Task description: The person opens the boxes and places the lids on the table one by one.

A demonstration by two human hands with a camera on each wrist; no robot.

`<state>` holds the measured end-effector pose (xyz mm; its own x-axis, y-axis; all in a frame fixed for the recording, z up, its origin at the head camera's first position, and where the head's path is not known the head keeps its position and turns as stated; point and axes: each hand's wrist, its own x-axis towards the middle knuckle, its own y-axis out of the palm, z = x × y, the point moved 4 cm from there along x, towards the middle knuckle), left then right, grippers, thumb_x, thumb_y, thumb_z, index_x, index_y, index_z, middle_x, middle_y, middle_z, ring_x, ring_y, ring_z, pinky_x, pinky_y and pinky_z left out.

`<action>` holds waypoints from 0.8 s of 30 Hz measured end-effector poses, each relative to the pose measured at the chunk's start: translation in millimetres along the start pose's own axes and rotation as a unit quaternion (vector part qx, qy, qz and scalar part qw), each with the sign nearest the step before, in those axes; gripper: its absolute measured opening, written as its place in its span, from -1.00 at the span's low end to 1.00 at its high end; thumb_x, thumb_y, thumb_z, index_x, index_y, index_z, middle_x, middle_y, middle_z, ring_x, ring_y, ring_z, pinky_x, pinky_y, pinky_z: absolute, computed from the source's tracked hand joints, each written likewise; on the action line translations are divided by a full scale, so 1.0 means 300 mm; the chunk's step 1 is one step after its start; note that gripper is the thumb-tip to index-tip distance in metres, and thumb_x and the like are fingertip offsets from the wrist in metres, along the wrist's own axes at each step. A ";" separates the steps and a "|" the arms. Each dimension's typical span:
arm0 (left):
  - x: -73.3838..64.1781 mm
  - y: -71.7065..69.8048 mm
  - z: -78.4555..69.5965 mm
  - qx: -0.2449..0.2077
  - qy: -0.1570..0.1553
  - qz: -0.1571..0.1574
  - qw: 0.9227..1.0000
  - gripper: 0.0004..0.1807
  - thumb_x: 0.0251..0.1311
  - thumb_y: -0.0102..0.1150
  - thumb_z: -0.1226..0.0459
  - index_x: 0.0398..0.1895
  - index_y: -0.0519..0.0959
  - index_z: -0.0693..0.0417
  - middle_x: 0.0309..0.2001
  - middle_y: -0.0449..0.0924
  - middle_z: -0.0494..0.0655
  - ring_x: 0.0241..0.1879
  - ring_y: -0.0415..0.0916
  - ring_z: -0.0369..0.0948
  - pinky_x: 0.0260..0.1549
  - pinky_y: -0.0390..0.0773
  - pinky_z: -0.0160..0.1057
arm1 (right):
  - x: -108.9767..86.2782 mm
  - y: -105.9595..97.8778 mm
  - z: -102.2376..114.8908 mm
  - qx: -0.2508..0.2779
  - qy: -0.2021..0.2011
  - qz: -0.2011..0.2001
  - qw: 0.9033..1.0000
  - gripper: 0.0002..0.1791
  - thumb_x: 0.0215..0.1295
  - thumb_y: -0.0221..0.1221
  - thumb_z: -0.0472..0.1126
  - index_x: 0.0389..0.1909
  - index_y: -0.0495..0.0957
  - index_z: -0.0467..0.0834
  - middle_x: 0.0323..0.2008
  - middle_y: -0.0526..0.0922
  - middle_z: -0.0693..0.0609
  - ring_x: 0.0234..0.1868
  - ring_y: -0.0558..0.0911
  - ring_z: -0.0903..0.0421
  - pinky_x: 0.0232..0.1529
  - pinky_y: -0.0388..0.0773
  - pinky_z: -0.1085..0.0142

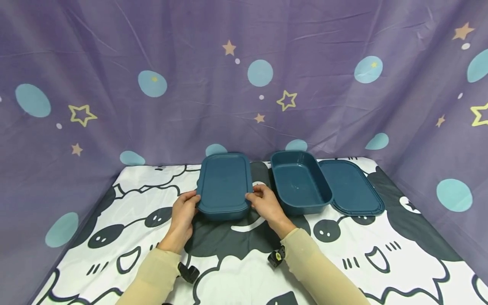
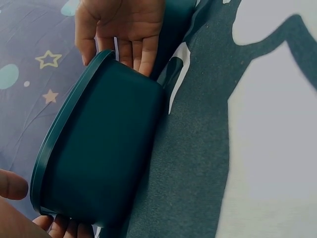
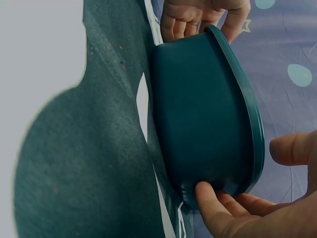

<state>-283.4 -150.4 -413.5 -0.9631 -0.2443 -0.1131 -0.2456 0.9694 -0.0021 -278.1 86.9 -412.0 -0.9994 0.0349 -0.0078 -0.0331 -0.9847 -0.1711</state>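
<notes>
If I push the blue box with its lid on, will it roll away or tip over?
The box probably won't roll, because it looks flat-sided. It likely won't tip easily, being low and wide. It looks smooth, so it might feel a bit slippery.

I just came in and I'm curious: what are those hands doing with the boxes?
Someone's left hand and right hand are touching opposite sides of a blue box. That box has its lid on and stands on a cartoon cloth. To its right is an open box, and just right of that, a loose lid lies flat. Neither hand touches those two.
</notes>
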 end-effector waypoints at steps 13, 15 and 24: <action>0.000 -0.003 0.000 0.008 -0.001 -0.006 1.000 -0.59 0.26 0.04 0.31 0.15 0.42 0.30 0.04 0.41 0.09 -0.16 0.38 -0.19 -0.15 0.39 -0.21 | -0.011 0.002 0.014 -0.007 -0.005 0.005 1.000 -0.50 0.29 0.15 -0.16 0.16 0.35 -0.36 -0.07 0.53 -0.17 -0.12 0.56 0.02 -0.13 0.55 0.20; 0.000 -0.004 0.001 0.007 -0.003 -0.007 1.000 -0.59 0.26 0.04 0.31 0.16 0.41 0.30 0.05 0.41 0.10 -0.14 0.37 -0.17 -0.14 0.39 -0.21 | -0.010 0.003 0.013 -0.003 0.000 0.006 1.000 -0.50 0.29 0.16 -0.16 0.16 0.36 -0.34 -0.07 0.53 -0.17 -0.11 0.55 0.01 -0.12 0.54 0.18; -0.003 0.004 -0.001 0.010 -0.008 0.004 1.000 -0.56 0.27 0.01 0.31 0.20 0.39 0.29 0.11 0.39 0.11 -0.08 0.35 -0.16 -0.14 0.38 -0.25 | -0.007 -0.002 0.006 -0.003 0.004 0.003 1.000 -0.51 0.29 0.17 -0.17 0.16 0.37 -0.33 -0.07 0.53 -0.17 -0.14 0.55 0.03 -0.14 0.54 0.21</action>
<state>-282.9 -148.9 -413.1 -0.9628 -0.2370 -0.1301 -0.2362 0.9715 -0.0212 -275.9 87.1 -410.1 -0.9994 0.0302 -0.0168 -0.0268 -0.9840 -0.1761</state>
